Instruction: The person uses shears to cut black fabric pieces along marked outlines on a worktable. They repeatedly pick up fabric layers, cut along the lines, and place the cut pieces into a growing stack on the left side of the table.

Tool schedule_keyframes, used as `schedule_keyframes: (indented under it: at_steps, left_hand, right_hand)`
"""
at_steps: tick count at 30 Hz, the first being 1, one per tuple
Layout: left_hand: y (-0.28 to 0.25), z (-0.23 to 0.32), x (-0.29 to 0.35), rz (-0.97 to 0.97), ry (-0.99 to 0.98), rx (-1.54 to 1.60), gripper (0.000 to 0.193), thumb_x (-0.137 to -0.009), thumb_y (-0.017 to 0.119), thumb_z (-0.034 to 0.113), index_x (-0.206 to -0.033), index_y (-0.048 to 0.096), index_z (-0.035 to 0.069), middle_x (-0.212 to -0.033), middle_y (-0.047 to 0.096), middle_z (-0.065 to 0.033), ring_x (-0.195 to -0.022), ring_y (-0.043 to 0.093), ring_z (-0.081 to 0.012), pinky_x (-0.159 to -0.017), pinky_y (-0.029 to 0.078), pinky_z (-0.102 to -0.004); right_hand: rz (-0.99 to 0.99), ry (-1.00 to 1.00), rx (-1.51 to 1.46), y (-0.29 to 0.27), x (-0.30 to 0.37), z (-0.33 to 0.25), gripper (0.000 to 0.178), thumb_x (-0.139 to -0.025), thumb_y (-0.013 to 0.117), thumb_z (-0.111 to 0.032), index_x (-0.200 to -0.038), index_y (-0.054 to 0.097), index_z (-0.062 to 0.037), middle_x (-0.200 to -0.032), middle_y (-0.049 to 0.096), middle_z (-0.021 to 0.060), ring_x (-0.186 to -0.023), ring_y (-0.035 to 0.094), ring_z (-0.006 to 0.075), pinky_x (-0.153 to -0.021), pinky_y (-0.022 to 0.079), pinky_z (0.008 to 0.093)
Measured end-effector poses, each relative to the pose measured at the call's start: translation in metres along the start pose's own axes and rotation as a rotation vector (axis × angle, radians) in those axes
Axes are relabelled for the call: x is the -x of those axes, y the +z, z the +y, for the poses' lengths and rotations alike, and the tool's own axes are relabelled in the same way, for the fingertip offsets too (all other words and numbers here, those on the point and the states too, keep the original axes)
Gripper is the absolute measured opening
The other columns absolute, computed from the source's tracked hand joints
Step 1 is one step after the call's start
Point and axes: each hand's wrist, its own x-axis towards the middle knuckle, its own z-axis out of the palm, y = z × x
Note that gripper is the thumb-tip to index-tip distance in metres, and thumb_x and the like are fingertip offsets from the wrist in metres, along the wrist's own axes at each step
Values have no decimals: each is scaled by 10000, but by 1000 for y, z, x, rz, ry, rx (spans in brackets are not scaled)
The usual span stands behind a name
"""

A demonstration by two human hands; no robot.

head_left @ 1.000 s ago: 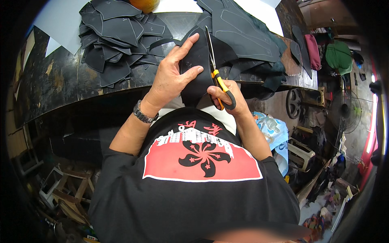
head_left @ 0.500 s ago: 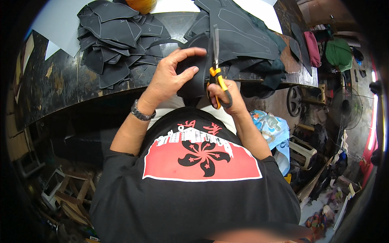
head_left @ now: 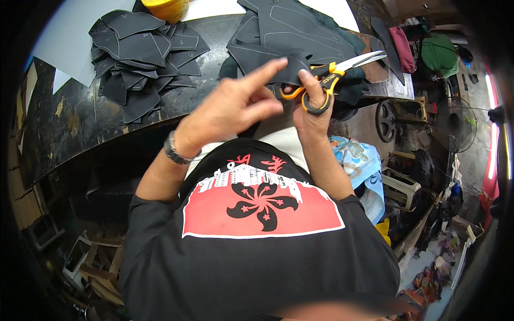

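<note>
- Nearest, a black shirt (head_left: pixel 257 275) with a red-and-white print fills the lower view.
- A dark wristwatch (head_left: pixel 172 150) circles the left wrist.
- The left hand (head_left: pixel 225 107), slightly blurred, hovers before the tabletop (head_left: pixel 64 120); its index finger points up and right, its thumb stands apart from it, and nothing is visible between them.
- Just beside it, the right hand (head_left: pixel 311 120) has its fingers clamped on the handles of orange-and-black scissors (head_left: pixel 336 74). The blades seem slightly parted and point right, away from the left hand.
- Turning the scissors back leftward could nick the left fingers, because the hands are so close.
- Beyond, black sheets (head_left: pixel 300 29) with pale outlines overlap. Dipping blades could scratch or snip them; a tug could drag down the dark material near the edge.
- To the left lies a loose pile of black cut pieces (head_left: pixel 134 48); a brushing forearm could topple it, since its layers sit unevenly.
- Farthest, a yellow round object (head_left: pixel 168 9) stands beside white paper (head_left: pixel 214 6).
</note>
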Motion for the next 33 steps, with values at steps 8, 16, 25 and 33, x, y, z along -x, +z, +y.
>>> schedule_keyframes:
  at_steps: [8,16,25,33]
  left_hand:
    - [31,-34,-7,340,233,374,579,-873,655,7,-1408,433,25,-1354,500,-78,-972,575,-66,-877,485,-229]
    - [-17,-27,-21,559,323,255,538,-792,738,-3,-1299,558,12,-1163,642,-82,-936,641,-99,-789,553,-211]
    - [-26,-39,-20,626,264,250,593,-772,740,-15,-1326,529,6,-1097,649,-81,-874,644,-83,-761,556,-204]
    - [-22,-36,-15,655,275,179,612,-773,732,-24,-1342,509,-5,-1124,643,-93,-887,628,-75,-763,545,-200]
  right_hand:
    - [-144,129,120,-4,20,11,109,-818,708,-75,-853,638,2,-704,634,56,-587,615,131,-552,503,242]
    - [-443,500,397,-17,26,15,316,-840,742,-287,-928,612,-13,-700,609,27,-605,582,95,-565,472,226]
    - [-706,513,606,-25,30,22,457,-837,714,-400,-1002,579,4,-835,578,52,-761,561,122,-701,474,263]
    - [-608,505,645,-19,31,26,433,-820,745,-402,-929,591,-12,-744,546,2,-654,467,64,-585,383,223]
